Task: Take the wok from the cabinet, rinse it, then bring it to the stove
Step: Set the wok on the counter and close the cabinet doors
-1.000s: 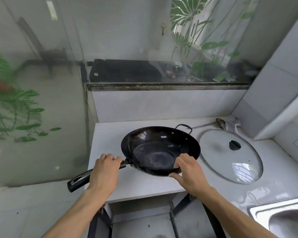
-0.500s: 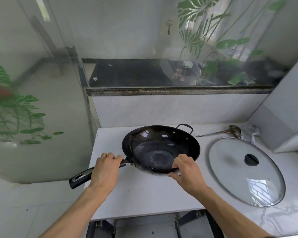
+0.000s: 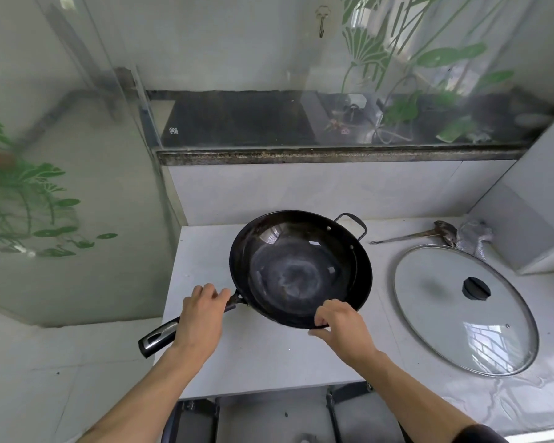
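While my left hand (image 3: 202, 318) grips the long handle at 8 o'clock, my right hand (image 3: 341, 324) pinches the near rim of the wok (image 3: 301, 268) at 5 o'clock. I see the wok on the white counter (image 3: 269, 362), a glass lid (image 3: 464, 310) at its 3 o'clock, apart.

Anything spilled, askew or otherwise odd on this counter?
Mostly in order. The wok is held by both hands, left hand on the handle, right hand on the rim. Its handle overhangs the counter edge. The glass lid lies flat.
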The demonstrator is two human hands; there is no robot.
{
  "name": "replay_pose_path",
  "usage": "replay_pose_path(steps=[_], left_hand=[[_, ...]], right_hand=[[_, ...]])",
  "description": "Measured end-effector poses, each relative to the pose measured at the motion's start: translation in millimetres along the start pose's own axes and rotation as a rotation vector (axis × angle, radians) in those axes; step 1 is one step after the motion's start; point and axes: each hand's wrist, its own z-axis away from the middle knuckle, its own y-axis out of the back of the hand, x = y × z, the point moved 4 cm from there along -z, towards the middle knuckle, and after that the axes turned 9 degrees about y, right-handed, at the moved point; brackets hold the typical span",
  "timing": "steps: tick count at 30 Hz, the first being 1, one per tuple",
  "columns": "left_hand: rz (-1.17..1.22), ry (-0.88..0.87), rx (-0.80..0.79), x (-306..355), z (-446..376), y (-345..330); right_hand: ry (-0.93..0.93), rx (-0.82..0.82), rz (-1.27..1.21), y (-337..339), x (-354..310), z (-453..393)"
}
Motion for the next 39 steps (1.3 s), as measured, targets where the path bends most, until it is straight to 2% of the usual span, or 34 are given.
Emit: replay_pose_path(steps=[4, 8, 16, 26, 35, 39], left_hand=[[0.001, -0.007, -0.019, -0.8, 8.0, -9.1], [0.013, -0.001, -0.048, -4.1, 8.1, -13.7], [0.096, 0.027, -0.113, -9.3, 20.0, -19.9], [0.012, 0.006, -0.164, -11.4, 39.3, -8.3], [0.022, -0.068, -0.061, -14.8, 59.2, 1.3], [0.043, -0.076, -0.044, -5.9, 77.7, 7.4]], right_hand=[[0.043, -0.091, -0.067, -6.3, 2.0, 11.6], [0.052, -0.086, -0.092, -3.6, 0.6, 18.6], [0.01, -0.118, -0.035, -2.2, -9.2, 25.3], [-0.089, -0.172, 0.006, 5.6, -28.2, 40.3], [-0.202, -0.046, -0.036, 12.5, -37.4, 81.0], [-0.206, -0.065, -0.042, 11.3, -34.8, 106.8]])
